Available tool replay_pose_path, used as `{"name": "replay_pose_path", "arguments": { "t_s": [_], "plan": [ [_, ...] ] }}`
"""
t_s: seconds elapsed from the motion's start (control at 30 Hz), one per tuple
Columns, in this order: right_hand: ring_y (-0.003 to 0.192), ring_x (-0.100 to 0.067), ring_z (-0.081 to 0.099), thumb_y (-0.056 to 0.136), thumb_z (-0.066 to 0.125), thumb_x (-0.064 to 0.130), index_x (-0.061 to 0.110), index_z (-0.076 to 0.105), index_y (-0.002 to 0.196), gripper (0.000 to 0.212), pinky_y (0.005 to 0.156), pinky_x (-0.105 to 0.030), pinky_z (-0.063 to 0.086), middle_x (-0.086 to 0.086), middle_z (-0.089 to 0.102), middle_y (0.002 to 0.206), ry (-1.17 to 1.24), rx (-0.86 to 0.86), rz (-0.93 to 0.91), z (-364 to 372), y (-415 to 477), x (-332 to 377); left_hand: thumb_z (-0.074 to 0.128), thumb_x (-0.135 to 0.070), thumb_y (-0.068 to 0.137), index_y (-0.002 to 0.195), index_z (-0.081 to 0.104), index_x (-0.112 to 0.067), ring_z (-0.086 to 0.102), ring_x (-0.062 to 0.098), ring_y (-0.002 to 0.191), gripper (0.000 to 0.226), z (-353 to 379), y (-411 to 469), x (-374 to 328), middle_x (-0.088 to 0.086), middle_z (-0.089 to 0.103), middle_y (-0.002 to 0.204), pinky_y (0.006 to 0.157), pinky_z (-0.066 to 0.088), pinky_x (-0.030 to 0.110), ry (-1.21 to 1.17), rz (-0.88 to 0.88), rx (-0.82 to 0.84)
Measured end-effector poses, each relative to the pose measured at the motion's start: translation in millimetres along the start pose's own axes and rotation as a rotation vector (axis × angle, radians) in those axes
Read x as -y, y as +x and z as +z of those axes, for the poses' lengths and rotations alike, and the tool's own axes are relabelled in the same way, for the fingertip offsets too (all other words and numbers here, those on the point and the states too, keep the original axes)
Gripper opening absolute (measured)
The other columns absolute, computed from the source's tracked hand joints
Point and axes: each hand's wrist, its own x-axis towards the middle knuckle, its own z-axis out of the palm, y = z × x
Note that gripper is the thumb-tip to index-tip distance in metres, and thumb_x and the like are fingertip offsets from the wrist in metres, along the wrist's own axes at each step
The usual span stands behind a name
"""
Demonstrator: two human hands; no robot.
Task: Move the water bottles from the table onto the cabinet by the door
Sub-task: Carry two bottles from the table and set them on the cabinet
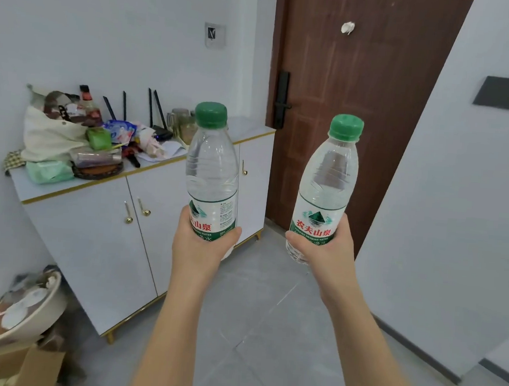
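Fingers (235,231) of the left hand (201,245) and of the right hand (326,247) clamp round the labelled lower halves of two bottles. At frame left the cabinet (99,242) carries clutter (79,138) on its top, which is bare at the end beside the door (358,109). That bare end lies up and left of both hands, nearer the left one. The left bottle (212,171) stands upright in its grip; the right bottle (326,179) leans its cap slightly right. Neither is set down yet.

Home entryway: door (358,109), cluttered cabinet (99,242).
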Motion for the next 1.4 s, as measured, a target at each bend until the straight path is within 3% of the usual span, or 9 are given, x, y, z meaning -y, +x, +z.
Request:
{"name": "replay_pose_path", "arguments": {
  "t_s": [0.13, 0.27, 0.47, 0.7, 0.87, 1.0, 1.07, 1.23, 1.4],
  "plan": [
    [0.085, -0.003, 0.066, 0.069, 0.083, 0.001, 0.034, 0.051, 0.103, 0.057, 0.065, -0.020, 0.056, 0.009, 0.066, 0.098, -0.027, 0.029, -0.012, 0, 67, -24, 0.084, -0.008, 0.067, 0.106, 0.056, -0.028, 0.066, 0.013, 0.093, 0.052, 45, 49, 12, -0.007, 0.069, 0.101, 0.084, 0.057, 0.042, 0.002, 0.014, -0.006],
    [0.091, -0.007, 0.067, 0.068, 0.084, 0.002, 0.030, 0.052, 0.109, 0.059, 0.073, -0.023, 0.056, 0.009, 0.066, 0.101, -0.037, 0.040, -0.007, -7, 152, -39, 0.084, -0.009, 0.067, 0.112, 0.056, -0.025, 0.065, 0.012, 0.095, 0.055, 100, 109, 12, -0.006, 0.068, 0.104, 0.082, 0.057, 0.037, 0.026, 0.019, -0.008],
    [0.076, 0.016, 0.061, 0.073, 0.079, -0.004, 0.029, 0.047, 0.109, 0.059, 0.057, -0.009, 0.051, 0.013, 0.060, 0.094, -0.027, 0.084, -0.012, -17, 261, -54, 0.085, -0.011, 0.067, 0.114, 0.055, -0.020, 0.064, 0.012, 0.095, 0.056, 166, 175, 20, -0.004, 0.067, 0.105, 0.071, 0.050, 0.022, 0.054, 0.057, -0.040],
    [0.084, 0.003, 0.066, 0.072, 0.080, -0.003, 0.028, 0.049, 0.112, 0.059, 0.065, -0.018, 0.057, 0.006, 0.064, 0.100, -0.021, 0.120, 0.012, -19, 340, -88, 0.085, -0.009, 0.068, 0.110, 0.053, -0.024, 0.062, 0.006, 0.091, 0.055, 214, 239, 36, -0.011, 0.064, 0.100, 0.062, 0.046, 0.008, 0.061, 0.035, -0.062],
    [0.087, 0.001, 0.066, 0.073, 0.081, 0.000, 0.028, 0.049, 0.115, 0.060, 0.064, -0.017, 0.055, 0.009, 0.064, 0.101, -0.023, 0.109, 0.028, -10, 402, -113, 0.083, -0.006, 0.068, 0.114, 0.055, -0.020, 0.065, 0.015, 0.094, 0.055, 250, 300, 55, -0.001, 0.067, 0.105, 0.066, 0.050, 0.023, 0.011, -0.001, -0.047],
    [0.098, -0.011, 0.065, 0.071, 0.084, 0.004, 0.023, 0.048, 0.122, 0.065, 0.080, -0.027, 0.055, 0.007, 0.064, 0.109, -0.058, 0.081, 0.039, 6, 460, -139, 0.083, -0.007, 0.069, 0.110, 0.054, -0.027, 0.064, 0.008, 0.094, 0.055, 280, 361, 75, -0.007, 0.066, 0.104, 0.062, 0.050, 0.014, 0.000, -0.012, -0.016],
    [0.103, -0.013, 0.063, 0.070, 0.084, 0.004, 0.021, 0.048, 0.125, 0.068, 0.083, -0.030, 0.055, 0.005, 0.064, 0.112, -0.075, 0.063, 0.044, 17, 492, -150, 0.084, -0.008, 0.068, 0.111, 0.055, -0.025, 0.065, 0.012, 0.096, 0.055, 295, 399, 85, -0.005, 0.067, 0.106, 0.068, 0.052, 0.021, 0.001, -0.020, 0.009],
    [0.093, -0.009, 0.064, 0.072, 0.083, 0.004, 0.022, 0.048, 0.125, 0.066, 0.059, -0.016, 0.054, 0.009, 0.062, 0.106, -0.131, 0.030, 0.026, 46, 581, -157, 0.085, -0.009, 0.065, 0.117, 0.055, -0.017, 0.065, 0.022, 0.100, 0.060, 334, 504, 94, 0.002, 0.067, 0.109, 0.073, 0.053, 0.031, 0.003, -0.021, 0.048],
    [0.084, -0.007, 0.063, 0.074, 0.081, 0.001, 0.025, 0.047, 0.120, 0.062, 0.055, -0.012, 0.052, 0.011, 0.061, 0.102, -0.121, -0.012, 0.054, 71, 644, -174, 0.085, -0.009, 0.067, 0.115, 0.052, -0.020, 0.063, 0.019, 0.101, 0.059, 360, 580, 110, 0.001, 0.065, 0.112, 0.077, 0.054, 0.032, -0.003, -0.016, 0.068]
  ]
}}
